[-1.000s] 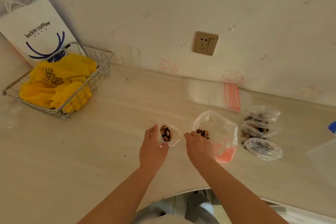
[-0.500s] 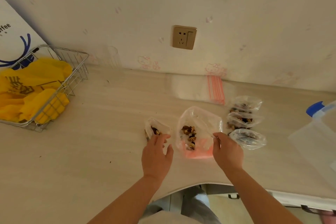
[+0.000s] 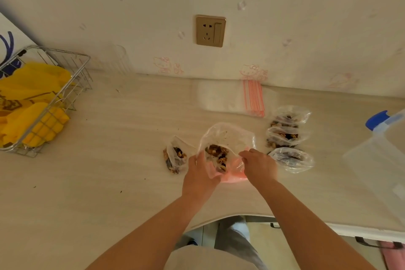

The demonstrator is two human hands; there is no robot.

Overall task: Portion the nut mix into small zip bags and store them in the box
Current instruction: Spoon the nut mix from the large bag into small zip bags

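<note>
Left arm: bare, reaches forward from the lower left.
Left hand (image 3: 200, 174): back up, fingers curled on the near-left edge of the large nut bag (image 3: 228, 138) — gripping it.
Right arm: bare, reaches in from the lower right.
Right hand (image 3: 259, 165): back up, fingers bent, pinching the bag's right edge.
Spacing: hands close, not touching — bag mouth between them.
</note>
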